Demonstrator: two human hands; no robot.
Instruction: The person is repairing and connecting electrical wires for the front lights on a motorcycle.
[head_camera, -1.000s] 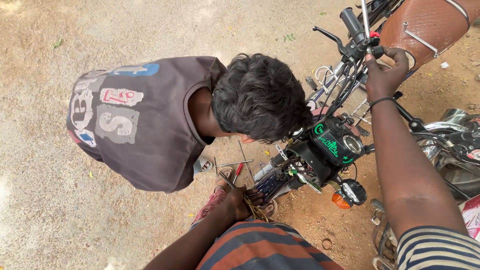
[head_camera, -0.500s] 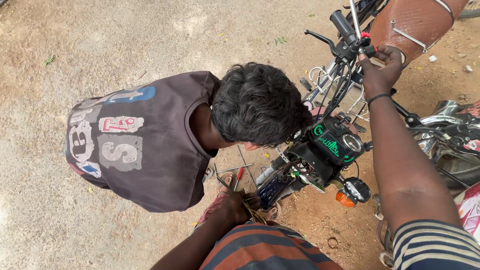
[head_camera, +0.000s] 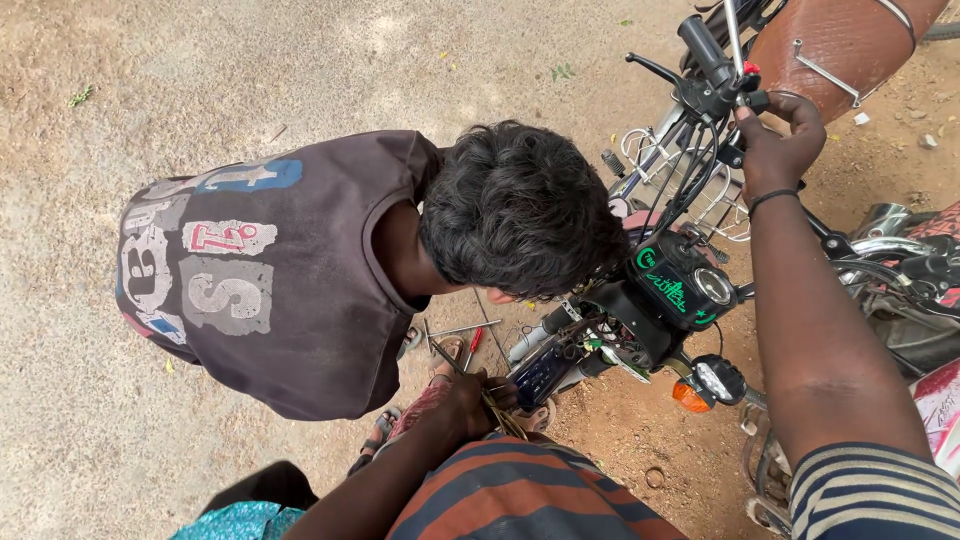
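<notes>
Bare dirt yard. Right hand (head_camera: 775, 140) at 1 o'clock clamps the motorcycle handlebar (head_camera: 715, 75), steadying it; left hand (head_camera: 470, 400) at 6 o'clock pinches thin wires (head_camera: 500, 412). Looks like mid wiring work; next move needs fine routing.

Sunlit sandy ground (head_camera: 250, 80), scattered pebbles

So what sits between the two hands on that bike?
In the head view, between left hand and right hand lies the open headlight housing with its cables.
</notes>
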